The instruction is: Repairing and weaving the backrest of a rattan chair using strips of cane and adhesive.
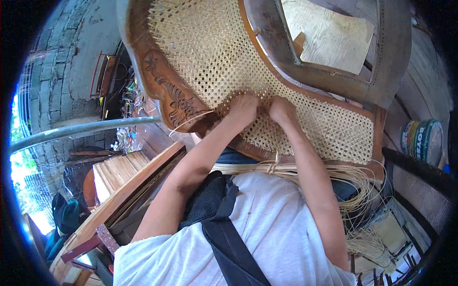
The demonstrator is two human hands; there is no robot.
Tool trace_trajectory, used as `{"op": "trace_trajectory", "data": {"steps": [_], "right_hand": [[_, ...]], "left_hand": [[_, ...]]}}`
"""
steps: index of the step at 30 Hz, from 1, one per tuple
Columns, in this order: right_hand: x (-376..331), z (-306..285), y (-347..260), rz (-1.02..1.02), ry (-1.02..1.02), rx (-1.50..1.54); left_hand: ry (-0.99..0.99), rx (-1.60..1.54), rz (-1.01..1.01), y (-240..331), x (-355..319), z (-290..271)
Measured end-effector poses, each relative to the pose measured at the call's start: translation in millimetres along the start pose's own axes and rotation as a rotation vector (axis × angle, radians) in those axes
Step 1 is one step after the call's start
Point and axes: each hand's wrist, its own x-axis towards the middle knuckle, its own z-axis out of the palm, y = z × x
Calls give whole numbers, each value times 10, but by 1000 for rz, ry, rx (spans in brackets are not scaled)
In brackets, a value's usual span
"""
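A carved brown wooden chair frame (179,100) with woven cane webbing (205,52) lies across in front of me. On the webbing, near the middle, is my left hand (244,108), its fingers closed and bent down toward the holes. Close beside it on the right, my right hand (284,110) is also closed, in a pinch against the weave. Whatever either pinch holds is hidden by the fingers. One loose cane strand (191,120) curves over the carved edge near my left wrist. A bundle of cane strands (353,172) lies along the near edge, by my right forearm.
Another wooden frame (329,78) with an open middle stands at the far right. A metal pipe (86,132) runs in from the left. Wooden boards (121,174) lie at the lower left, and a round can (422,140) stands at the right.
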Motion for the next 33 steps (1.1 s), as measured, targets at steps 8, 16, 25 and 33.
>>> {"op": "trace_trajectory", "data": {"steps": [8,16,25,33], "right_hand": [[-3,-241,457,-38,71,-76],[-19,95,336,-211,-137,830],[301,369,227,-424,-88,272],[296,-179,920,-143,-51,-287]], "left_hand": [[25,82,-152,-130,-488,-365],[363,-41,7,-168,-617,-188],[401,42,-134,-153,-603,-93],[389,26,-99,-181,-637,-12]]}}
